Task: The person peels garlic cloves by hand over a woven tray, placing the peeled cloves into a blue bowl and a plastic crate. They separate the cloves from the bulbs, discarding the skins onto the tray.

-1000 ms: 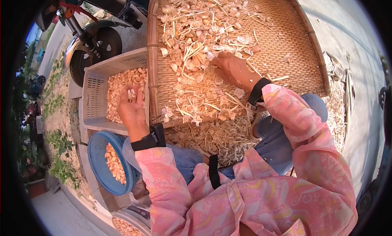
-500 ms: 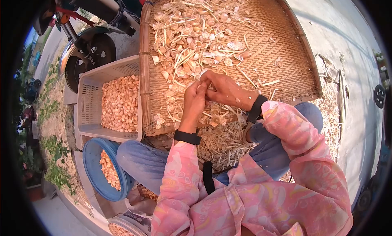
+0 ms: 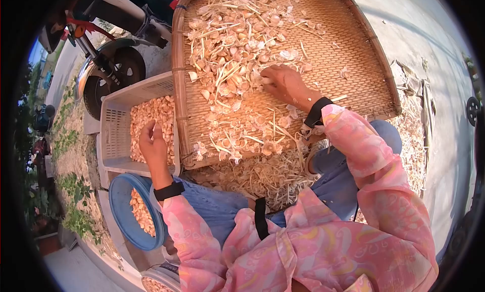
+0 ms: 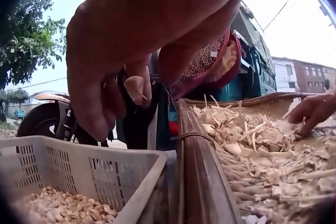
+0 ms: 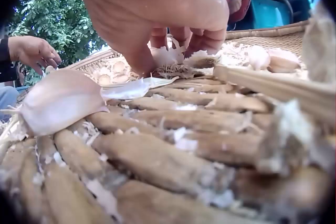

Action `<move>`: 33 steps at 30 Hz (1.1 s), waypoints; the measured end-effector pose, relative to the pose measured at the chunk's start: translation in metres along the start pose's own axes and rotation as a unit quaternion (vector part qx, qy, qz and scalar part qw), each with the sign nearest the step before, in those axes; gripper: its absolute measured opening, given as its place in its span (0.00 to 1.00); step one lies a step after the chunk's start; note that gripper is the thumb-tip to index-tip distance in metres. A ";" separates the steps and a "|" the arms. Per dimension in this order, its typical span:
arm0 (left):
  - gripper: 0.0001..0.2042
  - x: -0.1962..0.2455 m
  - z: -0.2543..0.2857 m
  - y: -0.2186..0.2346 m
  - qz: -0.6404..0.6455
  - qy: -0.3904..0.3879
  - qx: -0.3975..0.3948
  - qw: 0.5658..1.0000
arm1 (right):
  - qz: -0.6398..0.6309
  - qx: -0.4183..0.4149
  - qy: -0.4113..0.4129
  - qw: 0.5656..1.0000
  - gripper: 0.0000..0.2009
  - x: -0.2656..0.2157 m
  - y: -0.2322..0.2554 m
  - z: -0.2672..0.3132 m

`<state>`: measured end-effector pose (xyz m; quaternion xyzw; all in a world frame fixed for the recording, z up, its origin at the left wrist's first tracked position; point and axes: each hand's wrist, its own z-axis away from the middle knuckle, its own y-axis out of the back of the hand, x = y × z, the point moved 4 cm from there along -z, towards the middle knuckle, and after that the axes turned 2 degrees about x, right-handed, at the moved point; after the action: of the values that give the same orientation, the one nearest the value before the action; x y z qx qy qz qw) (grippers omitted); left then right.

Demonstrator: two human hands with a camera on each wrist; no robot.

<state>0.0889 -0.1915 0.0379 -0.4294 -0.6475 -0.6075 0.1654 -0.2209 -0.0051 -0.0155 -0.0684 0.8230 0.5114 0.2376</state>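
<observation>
My left hand (image 3: 153, 136) hovers over a white plastic crate (image 3: 113, 120) filled with peeled garlic cloves (image 3: 146, 113). In the left wrist view that hand (image 4: 126, 98) pinches one garlic clove (image 4: 137, 88) between curled fingers, above the crate (image 4: 79, 166). My right hand (image 3: 270, 80) rests in a pile of garlic and stalks (image 3: 232, 39) on a large woven bamboo tray (image 3: 348, 44). Seen from the right wrist, its fingers (image 5: 168, 43) curl down and pinch a pale garlic piece (image 5: 169, 56) off the tray.
A blue basin (image 3: 121, 201) with cloves stands by my left knee, and a scale (image 3: 161, 278) is at the bottom edge. Dry stalks and husks (image 3: 268, 176) lie heaped under the tray's near rim. A motorbike wheel (image 3: 108, 72) stands behind the crate.
Half a second ago both hands met over the tray's middle. The left hand has since swung left over the crate, and the right hand has reached back into the garlic pile.
</observation>
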 end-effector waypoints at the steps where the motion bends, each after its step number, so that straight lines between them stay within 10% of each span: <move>1: 0.12 0.004 0.005 -0.005 0.055 0.012 -0.029 0.998 | -0.062 -0.016 -0.025 0.998 0.16 -0.003 0.000 0.002; 8: 0.11 0.087 0.067 -0.127 0.342 0.107 -0.268 0.894 | -0.515 -0.096 -0.151 0.839 0.13 -0.050 0.002 0.017; 16: 0.09 0.100 0.078 -0.117 0.451 0.141 -0.308 0.826 | -0.567 -0.182 -0.121 0.794 0.14 -0.053 0.018 0.017; 26: 0.12 0.100 0.083 -0.105 0.485 0.093 -0.345 0.798 | -0.706 -0.250 -0.190 0.635 0.13 -0.051 0.015 0.020; 29: 0.12 0.104 0.090 -0.106 0.495 0.158 -0.352 0.779 | -0.594 -0.243 -0.154 0.751 0.13 -0.048 0.012 0.014; 33: 0.11 0.094 0.096 -0.120 0.440 0.191 -0.351 0.804 | -0.563 -0.247 -0.126 0.778 0.09 -0.061 0.003 0.022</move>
<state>-0.0267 -0.0557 0.0100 -0.5720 -0.0869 -0.7250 0.3736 -0.1612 0.0072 0.0074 -0.5113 0.4454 0.4763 0.5597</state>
